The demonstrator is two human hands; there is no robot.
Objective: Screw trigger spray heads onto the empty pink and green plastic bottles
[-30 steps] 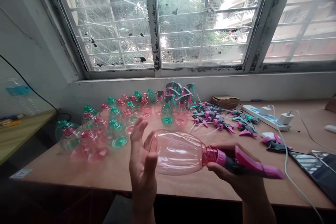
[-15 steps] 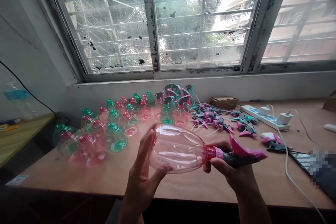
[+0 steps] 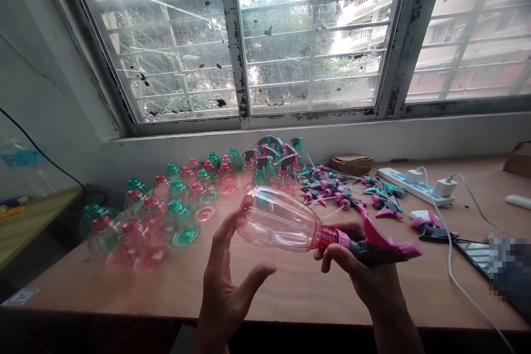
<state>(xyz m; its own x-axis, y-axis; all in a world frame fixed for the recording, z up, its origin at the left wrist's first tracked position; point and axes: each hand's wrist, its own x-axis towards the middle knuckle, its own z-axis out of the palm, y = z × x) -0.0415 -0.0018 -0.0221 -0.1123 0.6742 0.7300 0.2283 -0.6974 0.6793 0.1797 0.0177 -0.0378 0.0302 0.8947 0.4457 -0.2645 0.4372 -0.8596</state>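
A clear pink spray bottle [image 3: 279, 221] lies sideways in the air above the wooden table [image 3: 290, 287]. Its pink and grey trigger head [image 3: 379, 246] points right. My right hand [image 3: 365, 274] is closed round the bottle's neck and trigger head. Just left of the bottle's base my left hand [image 3: 228, 287] is open, fingers spread, with its fingertips close to the base; whether they touch it I cannot tell.
Several capless pink and green bottles [image 3: 153, 215] stand at the table's left. Assembled spray bottles [image 3: 269, 163] stand by the window wall. Loose trigger heads [image 3: 344, 193] lie in the middle. At right are a power strip [image 3: 410, 185], a white cable [image 3: 456, 271], and a cardboard piece [image 3: 352, 163].
My left hand has come off the bottle's base and dropped lower, fingers spread. The bottle has tilted, base raised, and the right hand has turned the trigger head.
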